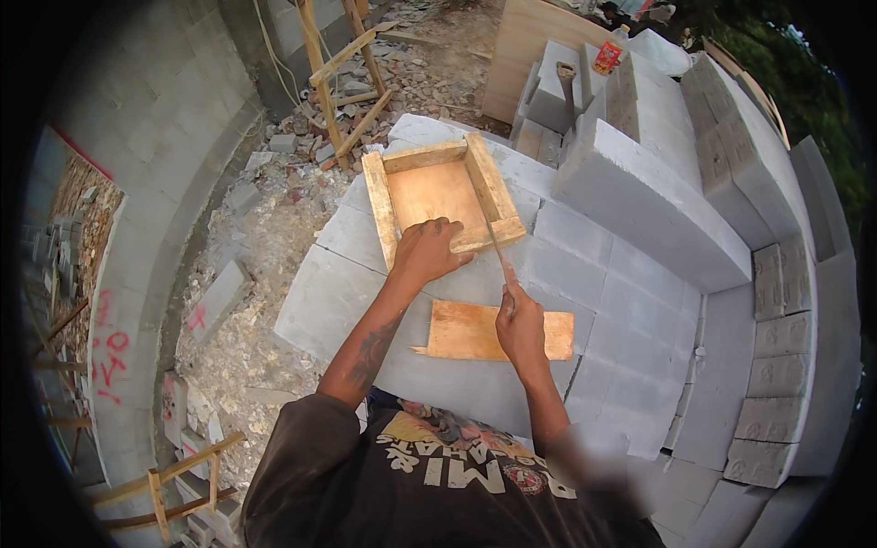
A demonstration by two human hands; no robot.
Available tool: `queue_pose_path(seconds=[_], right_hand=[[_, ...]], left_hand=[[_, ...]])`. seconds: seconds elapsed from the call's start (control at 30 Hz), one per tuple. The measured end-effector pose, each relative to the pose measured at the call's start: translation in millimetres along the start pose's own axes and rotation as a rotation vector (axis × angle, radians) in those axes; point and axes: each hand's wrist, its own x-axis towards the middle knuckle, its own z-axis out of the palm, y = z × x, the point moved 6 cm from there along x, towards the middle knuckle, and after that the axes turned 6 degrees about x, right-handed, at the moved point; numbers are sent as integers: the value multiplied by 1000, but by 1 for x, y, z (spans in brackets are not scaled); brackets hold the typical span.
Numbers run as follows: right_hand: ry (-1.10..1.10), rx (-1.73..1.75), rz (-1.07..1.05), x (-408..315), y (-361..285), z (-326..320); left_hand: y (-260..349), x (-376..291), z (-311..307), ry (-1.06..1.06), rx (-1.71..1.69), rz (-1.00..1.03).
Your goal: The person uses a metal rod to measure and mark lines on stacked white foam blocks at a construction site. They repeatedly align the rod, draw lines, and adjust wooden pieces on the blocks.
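Note:
A shallow wooden box point(438, 195) with a plywood bottom and raised timber battens lies on pale concrete blocks point(349, 246). My left hand point(430, 250) grips its near batten, the fingers over the inner side and the thumb outside. In my right hand point(519, 318) is the handle of a thin, long-bladed tool point(498, 248), perhaps a saw seen edge-on. Its blade lies against the near right corner of the box, beside the right batten. A rectangular plywood piece point(466, 331) rests on the blocks below the box, partly behind my right hand.
Stacked blocks point(651, 198) rise at the right. A handsaw point(567, 89) and a drink bottle point(611, 51) are on them at the back. Rubble point(274, 205) covers the ground at the left, beside a block wall point(157, 137). Timber framing point(318, 75) stands behind the work surface.

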Motion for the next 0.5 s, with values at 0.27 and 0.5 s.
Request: queue_pose_path(seconds=[0.27,0.5], right_hand=[[31,-14,0,-78,15,-31],[10,7,54,-59,17,-22]], left_hand=[[2,-2,-2,-30,-29,-12],[1,-3,-7,-97,-66,-58]])
